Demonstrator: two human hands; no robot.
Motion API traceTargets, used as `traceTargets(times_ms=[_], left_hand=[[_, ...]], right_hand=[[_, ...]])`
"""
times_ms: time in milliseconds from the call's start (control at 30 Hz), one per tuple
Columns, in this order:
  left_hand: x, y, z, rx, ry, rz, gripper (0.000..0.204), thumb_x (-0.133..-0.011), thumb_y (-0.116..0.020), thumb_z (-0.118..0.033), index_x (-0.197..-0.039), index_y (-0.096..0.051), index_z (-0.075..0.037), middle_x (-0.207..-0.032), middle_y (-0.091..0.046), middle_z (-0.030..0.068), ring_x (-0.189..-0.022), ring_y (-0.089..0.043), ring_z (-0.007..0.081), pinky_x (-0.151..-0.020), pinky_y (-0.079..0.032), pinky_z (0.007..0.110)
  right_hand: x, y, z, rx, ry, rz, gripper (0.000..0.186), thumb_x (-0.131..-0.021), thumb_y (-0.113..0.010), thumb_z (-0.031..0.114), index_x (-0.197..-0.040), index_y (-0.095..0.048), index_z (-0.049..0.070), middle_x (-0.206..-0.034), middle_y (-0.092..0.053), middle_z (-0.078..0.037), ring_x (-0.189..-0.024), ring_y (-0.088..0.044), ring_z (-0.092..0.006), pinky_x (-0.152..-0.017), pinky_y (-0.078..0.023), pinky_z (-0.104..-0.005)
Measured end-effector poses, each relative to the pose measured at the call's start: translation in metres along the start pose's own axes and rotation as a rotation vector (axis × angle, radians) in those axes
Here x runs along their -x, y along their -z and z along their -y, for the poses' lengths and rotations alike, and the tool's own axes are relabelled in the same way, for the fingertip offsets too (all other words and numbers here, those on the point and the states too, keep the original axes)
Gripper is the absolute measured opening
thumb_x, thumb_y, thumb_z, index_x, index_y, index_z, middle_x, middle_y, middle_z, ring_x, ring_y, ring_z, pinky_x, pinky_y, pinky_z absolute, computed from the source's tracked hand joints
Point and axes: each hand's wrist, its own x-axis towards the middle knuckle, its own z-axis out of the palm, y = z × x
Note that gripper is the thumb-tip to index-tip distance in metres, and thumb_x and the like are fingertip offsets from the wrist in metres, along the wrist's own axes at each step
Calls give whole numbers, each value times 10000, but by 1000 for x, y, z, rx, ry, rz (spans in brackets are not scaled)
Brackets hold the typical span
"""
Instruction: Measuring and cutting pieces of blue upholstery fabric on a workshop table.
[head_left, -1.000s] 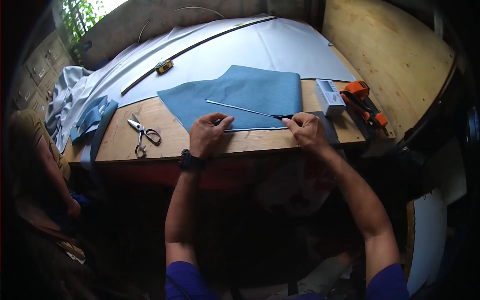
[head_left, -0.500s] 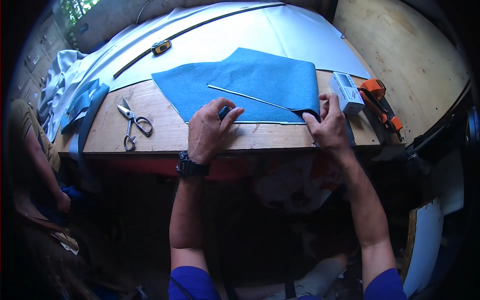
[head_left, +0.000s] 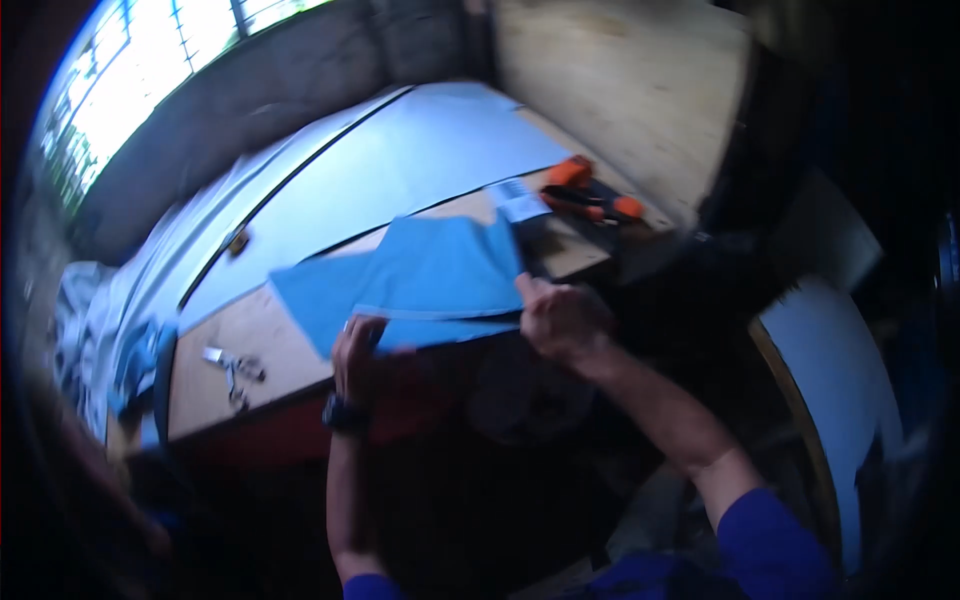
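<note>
A piece of blue fabric lies folded over on the wooden table, its near edge raised in a pale line between my two hands. My right hand is closed like a fist at the fabric's right near corner, gripping it. At the left end of that edge, my left hand is closed on the fabric, blurred by motion. Something small and dark shows by its fingers, too smeared to name. Metal scissors rest on the wood to the left of my left hand.
White sheeting covers the table's far part, with a tape measure and a long dark strip on it. A small box and an orange-and-black tool sit at the right. Blue scraps lie at left.
My view has swung and blurred, bringing in a bright window. The fabric's near edge has lifted and its fold has shifted. My right hand has closed from a looser pinch into a fist.
</note>
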Motion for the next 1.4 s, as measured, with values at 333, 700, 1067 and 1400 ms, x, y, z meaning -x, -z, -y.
traceTargets(times_ms=[333,700,1067,1400], left_hand=[[69,-125,-301,799,53,13,306,-770,-747,-193,-950,-581,-10,-768,-543,98,-718,-558,236,-624,-462,342],[120,-112,-476,929,-226,1307,378,-604,-697,115,-934,-606,-45,-839,-656,119,-785,-676,270,-696,-529,324],[91,-122,-517,714,-213,1151,358,-640,-733,66,-952,-608,-55,-850,-668,118,-769,-670,248,-674,-530,340],[160,-137,-572,741,-128,1653,512,-699,-719,-5,-1200,-626,-53,-1011,-713,152,-931,-707,228,-800,-553,342]], right_hand=[[278,256,-3,-13,-225,-70,138,-793,-661,102,-839,-569,11,-639,-616,-118,-548,-656,-266,-474,-517,-382],[528,340,9,-195,-932,102,136,-765,-655,130,-851,-600,39,-672,-634,-155,-643,-654,-339,-586,-509,-440],[572,283,-39,-311,-815,148,154,-794,-638,186,-843,-574,54,-692,-645,-161,-667,-665,-352,-610,-527,-464],[596,219,-22,-598,-703,57,203,-820,-632,217,-913,-610,38,-738,-667,-193,-719,-678,-381,-646,-531,-494]])
